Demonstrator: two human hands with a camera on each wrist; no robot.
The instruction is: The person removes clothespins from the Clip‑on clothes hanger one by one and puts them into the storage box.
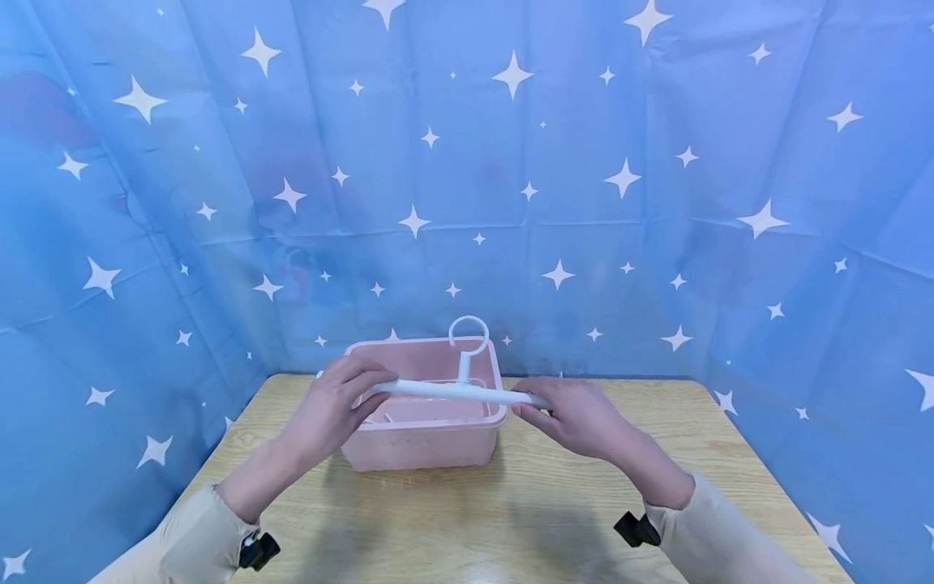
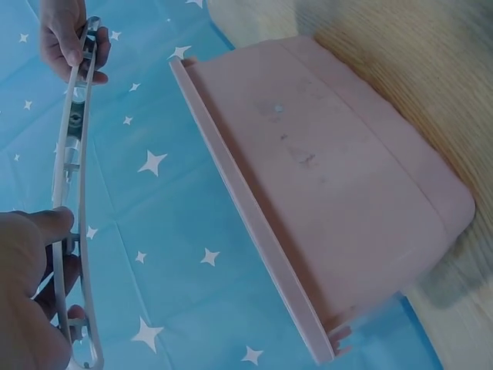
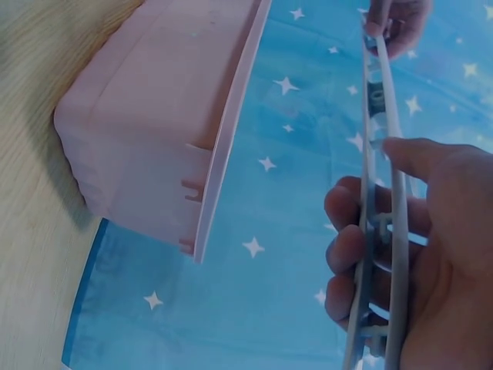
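Note:
A white clothes hanger (image 1: 445, 391) is held level over a pink plastic bin (image 1: 430, 448), its round hook (image 1: 469, 335) pointing up. My left hand (image 1: 332, 405) grips one end of the hanger, thumb on the near side. My right hand (image 1: 572, 414) grips the other end. From below, in the right wrist view, the right fingers (image 3: 344, 250) curl round the hanger's ribbed, hollow underside (image 3: 377, 223). The left wrist view shows the left hand (image 2: 31, 285) wrapped on the hanger (image 2: 73, 166) in the same way.
The bin stands towards the back of a wooden table (image 1: 467, 527), left of its middle. White thin pieces (image 1: 390, 418) show inside it. A blue curtain (image 1: 467, 162) with white stars surrounds the table at the back and sides.

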